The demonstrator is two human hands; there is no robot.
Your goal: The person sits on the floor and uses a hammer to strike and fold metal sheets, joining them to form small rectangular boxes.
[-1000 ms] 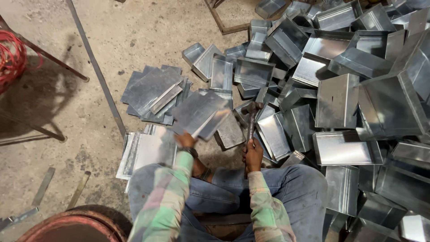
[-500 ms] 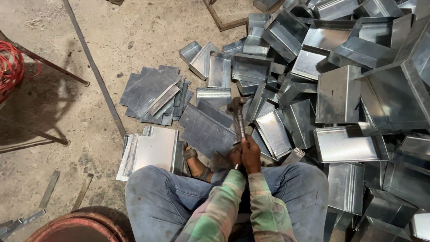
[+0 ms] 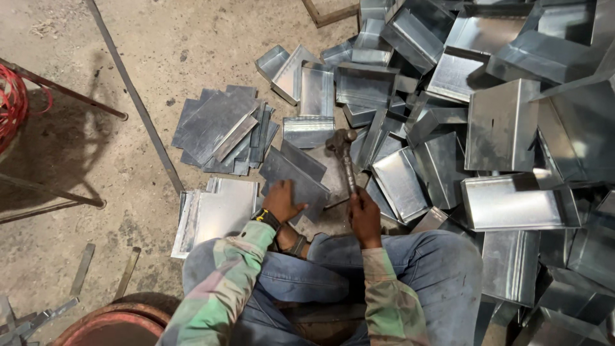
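- Right hand [image 3: 364, 216] is clamped round the handle of a dark steel hammer [image 3: 344, 157], its head resting up over the work.
- Left hand [image 3: 282, 200] lies flat, fingers spread, pressing on a grey flat sheet-metal piece [image 3: 296, 172] on the concrete floor [image 3: 192, 38], just beside the hammer.
- A stack of flat grey sheets [image 3: 221, 128] lies to the left.
- Folded shiny metal trays [image 3: 506, 122] are heaped on the right.
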